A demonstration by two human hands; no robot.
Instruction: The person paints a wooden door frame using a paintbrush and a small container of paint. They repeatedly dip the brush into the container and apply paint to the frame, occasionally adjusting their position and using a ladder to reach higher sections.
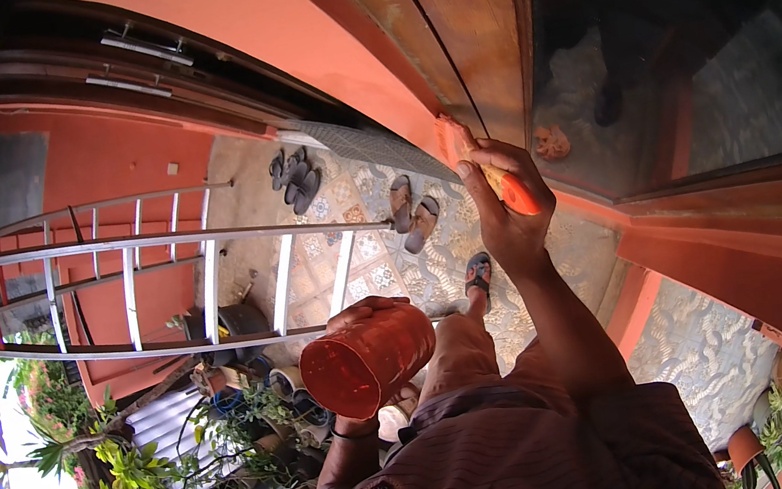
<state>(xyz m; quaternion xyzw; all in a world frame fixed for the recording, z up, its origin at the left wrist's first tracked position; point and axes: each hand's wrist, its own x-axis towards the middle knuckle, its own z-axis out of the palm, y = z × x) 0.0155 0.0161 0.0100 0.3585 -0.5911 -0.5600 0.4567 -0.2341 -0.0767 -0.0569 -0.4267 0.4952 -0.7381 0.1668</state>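
Note:
My right hand (512,211) is closed round the handle of a paintbrush (517,193). Its paint-coated bristles touch the salmon-coloured wall strip (406,106) beside the brown wooden frame (454,22). Lower and to the left, my left hand (368,311) grips a red paint bucket (382,352) from its far side, with only part of the fingers showing. The bucket is tilted with its mouth toward the lower left; orange-red paint coats its inside.
An aluminium ladder (130,294) stands to the left. Pairs of sandals (415,213) and dark slippers (297,179) lie on the patterned tile floor (335,207). Potted plants (265,415) crowd the lower left. A dark glass window (690,78) fills the right, above a painted ledge (767,254).

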